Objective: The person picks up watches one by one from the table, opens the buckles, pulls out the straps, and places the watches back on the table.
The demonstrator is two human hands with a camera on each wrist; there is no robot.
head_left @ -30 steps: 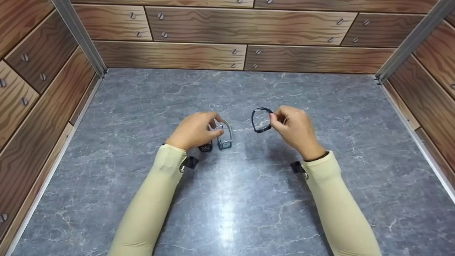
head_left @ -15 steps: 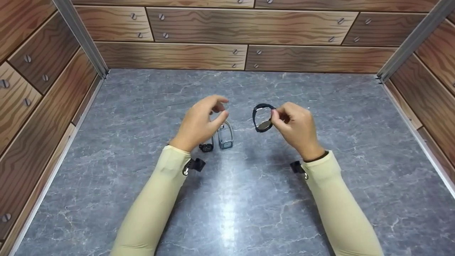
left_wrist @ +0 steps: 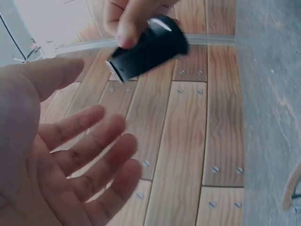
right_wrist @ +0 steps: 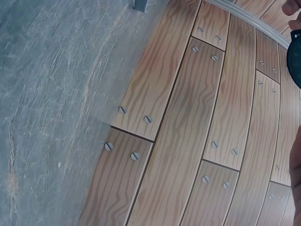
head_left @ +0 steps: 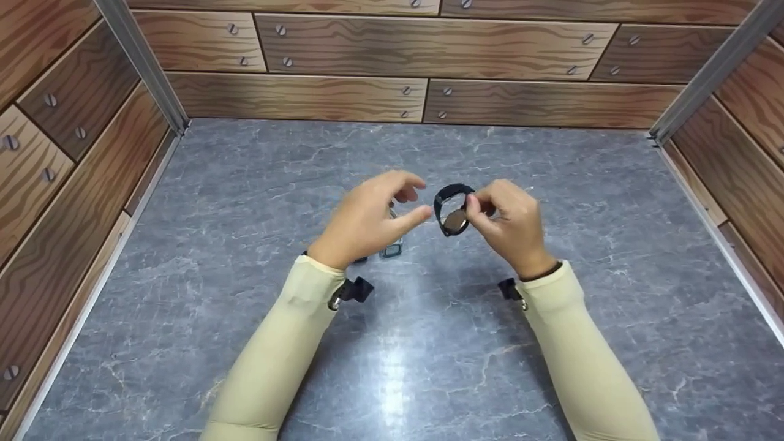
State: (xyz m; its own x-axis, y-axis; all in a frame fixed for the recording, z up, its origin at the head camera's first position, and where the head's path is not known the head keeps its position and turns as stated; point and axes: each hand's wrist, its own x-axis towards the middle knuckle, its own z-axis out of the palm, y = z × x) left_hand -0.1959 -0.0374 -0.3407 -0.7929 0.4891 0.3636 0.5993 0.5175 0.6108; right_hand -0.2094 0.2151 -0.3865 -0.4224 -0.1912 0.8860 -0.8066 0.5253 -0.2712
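Observation:
My right hand point(head_left: 511, 223) pinches a black wristwatch point(head_left: 455, 220) by its strap between thumb and fingers, the round case back turned toward me. The strap forms a loop held above the table. Fingers spread and holding nothing, my left hand point(head_left: 376, 217) is just left of that wristwatch. In the left wrist view the wristwatch point(left_wrist: 153, 54) hangs beyond my left fingertips. A pale blue-grey watch with a squarish face point(head_left: 392, 250) stands on the table, mostly behind my left hand. Beside it, only a bit of a second dark watch point(head_left: 361, 260) shows.
The grey marbled tabletop point(head_left: 392, 343) is enclosed by wood-patterned panels point(head_left: 343, 98) at the back and both sides. Metal posts point(head_left: 144, 67) stand in the back corners. A bright light reflection runs down the middle of the table.
My left hand has risen from over the two watches on the table and moved right, toward the black wristwatch. In my right hand that wristwatch has turned, so its case back now shows.

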